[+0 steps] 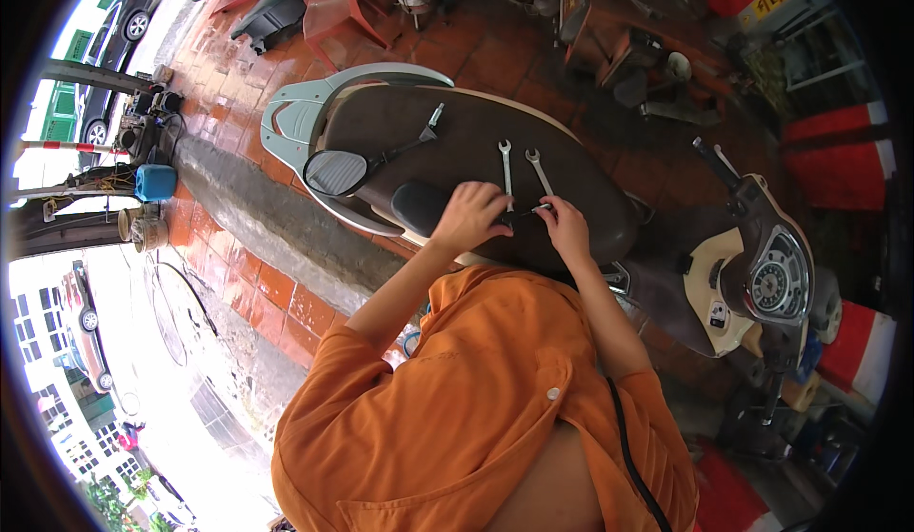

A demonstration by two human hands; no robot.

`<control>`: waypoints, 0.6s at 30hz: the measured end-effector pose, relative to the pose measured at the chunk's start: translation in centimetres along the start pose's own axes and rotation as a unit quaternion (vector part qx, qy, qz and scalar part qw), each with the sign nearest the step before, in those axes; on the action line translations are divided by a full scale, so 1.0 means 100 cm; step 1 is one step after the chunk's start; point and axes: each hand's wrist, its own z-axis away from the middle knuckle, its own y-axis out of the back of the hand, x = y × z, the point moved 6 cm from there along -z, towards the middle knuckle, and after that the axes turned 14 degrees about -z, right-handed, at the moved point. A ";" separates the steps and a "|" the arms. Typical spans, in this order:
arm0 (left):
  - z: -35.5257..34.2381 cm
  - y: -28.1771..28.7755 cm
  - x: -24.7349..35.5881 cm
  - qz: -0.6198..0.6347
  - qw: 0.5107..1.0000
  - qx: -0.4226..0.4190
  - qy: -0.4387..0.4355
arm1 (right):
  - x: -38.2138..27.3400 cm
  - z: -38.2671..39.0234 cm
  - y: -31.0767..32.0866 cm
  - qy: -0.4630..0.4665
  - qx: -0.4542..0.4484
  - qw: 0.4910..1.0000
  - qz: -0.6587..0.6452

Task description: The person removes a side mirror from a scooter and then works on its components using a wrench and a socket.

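On the brown scooter seat [579,175], my left hand [473,216] is closed around the dark stem of a rear-view mirror [419,206], whose black rounded back faces up. My right hand [568,230] pinches the stem's thin end, which has a bright metal tip; the fingers hide exactly how it is gripped. Just beyond my hands lie two open-ended wrenches [506,166], side by side with their jaws pointing away from me. A second mirror [336,172] rests glass up at the seat's left, its stem reaching toward the far side and ending in a silver threaded tip.
A pale grab rail [283,118] wraps the seat's left end. To the right stand the scooter's handlebars and round speedometer [776,286]. Red plastic chairs [333,13] and a cluttered workbench [619,32] are on the far side. A concrete ledge [271,208] crosses the tiled floor.
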 end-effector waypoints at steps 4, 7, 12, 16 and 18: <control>0.001 0.040 -0.068 -0.148 0.957 0.083 0.234 | 0.005 -0.002 -0.002 0.019 -0.004 1.000 0.004; 0.008 0.040 -0.117 -0.217 0.926 0.065 0.302 | 0.006 -0.004 -0.003 0.038 -0.013 0.999 0.016; -0.003 0.028 -0.146 -0.255 0.937 0.013 0.239 | -0.007 -0.007 -0.001 0.112 -0.006 0.989 0.097; -0.004 0.025 -0.157 -0.202 0.962 -0.016 0.181 | -0.018 -0.007 -0.001 0.181 -0.005 0.973 0.142; -0.006 0.031 -0.151 -0.195 0.969 -0.020 0.151 | -0.035 -0.001 -0.003 0.260 -0.043 0.949 0.174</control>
